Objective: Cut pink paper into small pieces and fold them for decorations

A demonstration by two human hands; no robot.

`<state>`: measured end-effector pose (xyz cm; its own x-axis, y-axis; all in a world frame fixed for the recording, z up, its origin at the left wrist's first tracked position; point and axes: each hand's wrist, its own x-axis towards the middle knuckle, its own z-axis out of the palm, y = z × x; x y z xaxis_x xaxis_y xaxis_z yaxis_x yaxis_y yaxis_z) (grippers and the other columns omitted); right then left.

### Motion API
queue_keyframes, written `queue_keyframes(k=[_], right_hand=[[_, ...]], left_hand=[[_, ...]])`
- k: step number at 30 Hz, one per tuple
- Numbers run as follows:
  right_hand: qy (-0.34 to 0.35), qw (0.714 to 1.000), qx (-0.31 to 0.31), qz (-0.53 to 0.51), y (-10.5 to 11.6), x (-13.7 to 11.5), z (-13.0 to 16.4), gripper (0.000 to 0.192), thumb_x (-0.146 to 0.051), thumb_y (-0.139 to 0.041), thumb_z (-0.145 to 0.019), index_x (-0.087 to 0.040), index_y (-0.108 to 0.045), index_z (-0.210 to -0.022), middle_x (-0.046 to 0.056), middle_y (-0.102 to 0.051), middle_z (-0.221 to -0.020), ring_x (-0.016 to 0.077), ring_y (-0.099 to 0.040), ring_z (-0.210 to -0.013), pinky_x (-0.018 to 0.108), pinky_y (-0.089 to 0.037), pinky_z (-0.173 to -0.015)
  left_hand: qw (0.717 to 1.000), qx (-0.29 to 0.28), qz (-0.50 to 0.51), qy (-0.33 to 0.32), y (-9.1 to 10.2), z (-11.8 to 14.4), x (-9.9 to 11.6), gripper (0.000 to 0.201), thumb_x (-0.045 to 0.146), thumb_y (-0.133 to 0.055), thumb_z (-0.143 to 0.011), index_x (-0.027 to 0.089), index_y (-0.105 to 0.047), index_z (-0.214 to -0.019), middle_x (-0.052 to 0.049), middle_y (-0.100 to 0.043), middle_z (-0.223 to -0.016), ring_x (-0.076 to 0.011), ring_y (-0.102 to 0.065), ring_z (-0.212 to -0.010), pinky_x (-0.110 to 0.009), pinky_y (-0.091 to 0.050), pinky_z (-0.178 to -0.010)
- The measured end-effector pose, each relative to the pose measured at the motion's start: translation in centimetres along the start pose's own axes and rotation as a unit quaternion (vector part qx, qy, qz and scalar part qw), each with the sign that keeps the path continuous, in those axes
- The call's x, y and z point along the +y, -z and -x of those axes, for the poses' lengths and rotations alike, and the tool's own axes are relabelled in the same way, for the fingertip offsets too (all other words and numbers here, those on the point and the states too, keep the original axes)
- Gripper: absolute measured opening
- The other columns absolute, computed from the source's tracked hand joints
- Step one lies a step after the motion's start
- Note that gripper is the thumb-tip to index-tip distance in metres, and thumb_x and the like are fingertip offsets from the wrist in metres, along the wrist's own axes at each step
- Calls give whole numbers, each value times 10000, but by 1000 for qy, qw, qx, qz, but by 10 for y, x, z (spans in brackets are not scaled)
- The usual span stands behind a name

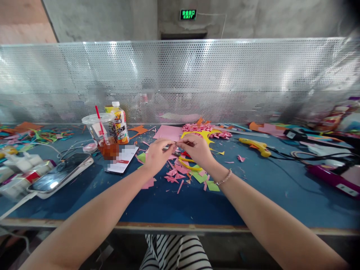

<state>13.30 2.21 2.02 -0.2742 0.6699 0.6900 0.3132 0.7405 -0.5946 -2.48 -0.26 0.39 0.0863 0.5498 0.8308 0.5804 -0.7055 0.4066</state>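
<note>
green wall sign (188,14) reading "EXIT"

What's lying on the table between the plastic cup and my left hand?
In the head view, a white card lies flat between the plastic cup and the left hand.

A: State the table (168,204) colour and what lies on it.

B: The table surface is blue. Paper scraps (177,175) on it are pink, with some light green. A pink sheet (168,132) sits beside a yellow cut-out (203,135).

A: Tools?

B: The scissors (188,164) have yellow handles. The glue gun (254,145) is yellow, with a black cord.

A: Containers?

B: The clear cup (103,135) holds a reddish-brown drink and a red straw. The bottle (119,122) is orange and yellow with a white cap.

A: Remaining items?

B: The phone (60,174) shows a dark screen in a white case. The screen (180,80) behind is silver, patterned with small holes. The clothing (174,253) has black and white stripes.
</note>
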Motion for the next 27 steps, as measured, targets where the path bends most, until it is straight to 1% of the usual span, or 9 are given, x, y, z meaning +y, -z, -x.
queue_keyframes(k=[4, 9, 12, 14, 18, 20, 23, 25, 27], right_hand=[[19, 999, -12, 43, 2, -2, -1, 112, -216, -585, -741, -178, -621, -642, 26, -603, -664, 143, -528, -676, 287, -412, -634], [-25, 998, -52, 28, 3, -3, -2, 139, -236, -563, -741, -161, -609, -634, 13, -565, -633, 119, -499, -600, 260, -387, -571], [-66, 996, -56, -16, 2, 0, -2, 173, -299, -582, -725, -157, -603, -627, 6, -550, -599, 114, -489, -561, 255, -384, -540], [-103, 991, -59, -69, 0, 3, -2, 215, -359, -610, -700, -160, -592, -620, 1, -539, -569, 113, -489, -533, 254, -395, -523], [-151, 971, -55, -175, -1, 5, -3, 325, -488, -572, -706, -175, -576, -616, 11, -550, -576, 124, -524, -547, 264, -444, -540], [-145, 972, -56, -178, -1, 4, -3, 333, -500, -547, -722, -178, -584, -646, 19, -568, -617, 126, -537, -579, 265, -454, -558], [-103, 988, -54, -104, -1, 1, -3, 252, -418, -605, -695, -169, -590, -654, 13, -568, -625, 122, -522, -591, 260, -433, -563], [-81, 994, -40, -62, -1, 1, -2, 195, -352, -629, -676, -162, -593, -650, 10, -564, -618, 119, -510, -584, 257, -414, -556], [-69, 996, -29, -56, -2, 0, -1, 151, -307, -612, -688, -159, -595, -664, 10, -563, -627, 115, -505, -579, 254, -402, -548]], left_hand=[[997, -34, 33, 56, -1, -1, -1, 129, 206, -546, -764, 183, -667, -801, -41, -689, -802, -144, -626, -752, -280, -488, -711], [988, -77, 54, 126, -1, -2, 2, 143, 242, -537, -757, 182, -667, -757, -36, -685, -768, -151, -613, -722, -277, -470, -689], [977, -98, 78, 172, 1, -5, 5, 161, 278, -541, -754, 182, -664, -716, -26, -668, -701, -143, -588, -652, -267, -447, -628], [970, -99, 101, 199, 1, -6, 5, 162, 294, -560, -739, 179, -662, -688, -20, -652, -657, -136, -566, -607, -264, -432, -596], [954, -89, 172, 227, -2, -6, -2, 153, 304, -592, -716, 178, -668, -673, -26, -659, -666, -142, -571, -631, -279, -443, -630], [944, -78, 212, 239, -5, -5, -8, 156, 314, -602, -708, 177, -677, -697, -32, -672, -702, -148, -585, -663, -289, -454, -658], [934, -59, 247, 252, -8, -3, -13, 177, 337, -621, -691, 177, -685, -730, -36, -680, -730, -153, -600, -692, -294, -466, -673], [936, -50, 242, 250, -7, -2, -13, 173, 336, -627, -687, 183, -688, -740, -37, -684, -741, -158, -606, -717, -297, -467, -689], [944, -53, 223, 235, -6, -3, -10, 167, 330, -619, -698, 187, -688, -750, -38, -687, -761, -163, -608, -744, -301, -460, -712]])
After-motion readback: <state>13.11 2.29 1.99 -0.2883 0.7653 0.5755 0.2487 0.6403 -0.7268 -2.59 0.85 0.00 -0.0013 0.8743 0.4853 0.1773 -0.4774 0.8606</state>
